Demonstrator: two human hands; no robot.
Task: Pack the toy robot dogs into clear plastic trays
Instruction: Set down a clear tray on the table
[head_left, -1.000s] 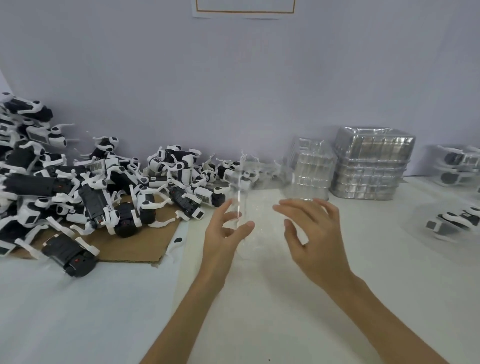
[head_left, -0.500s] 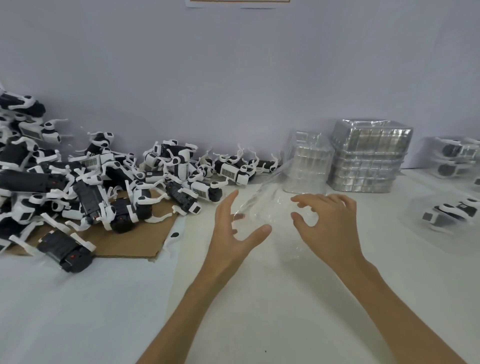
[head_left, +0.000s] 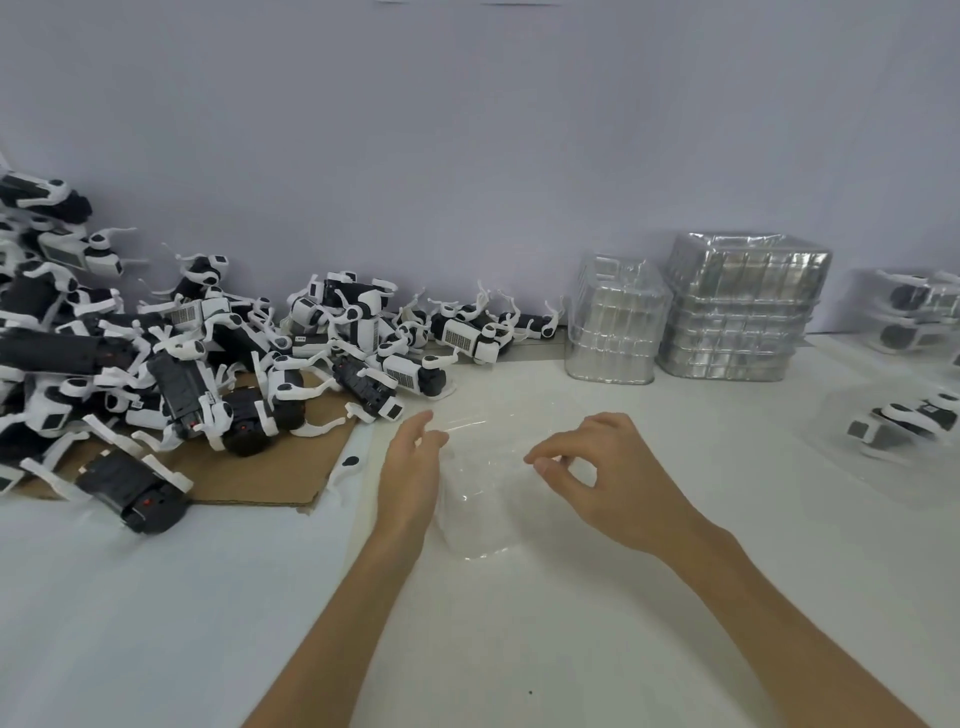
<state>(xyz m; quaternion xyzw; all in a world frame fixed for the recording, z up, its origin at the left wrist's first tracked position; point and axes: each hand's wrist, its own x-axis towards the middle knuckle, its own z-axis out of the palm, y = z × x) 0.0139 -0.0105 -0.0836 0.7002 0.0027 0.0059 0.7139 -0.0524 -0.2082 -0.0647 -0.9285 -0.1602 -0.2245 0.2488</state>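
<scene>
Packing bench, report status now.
Hands: left hand flat against clear tray, right hand pinching its right edge. Tray empty, down on table. Path to dog pile at left unobstructed.

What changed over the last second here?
Both hands brought the clear tray down from mid-air onto the table. The left hand now lies along its left side; the right hand seems to pinch its right edge. The pile of toy dogs and the tray stacks stayed put.
</scene>
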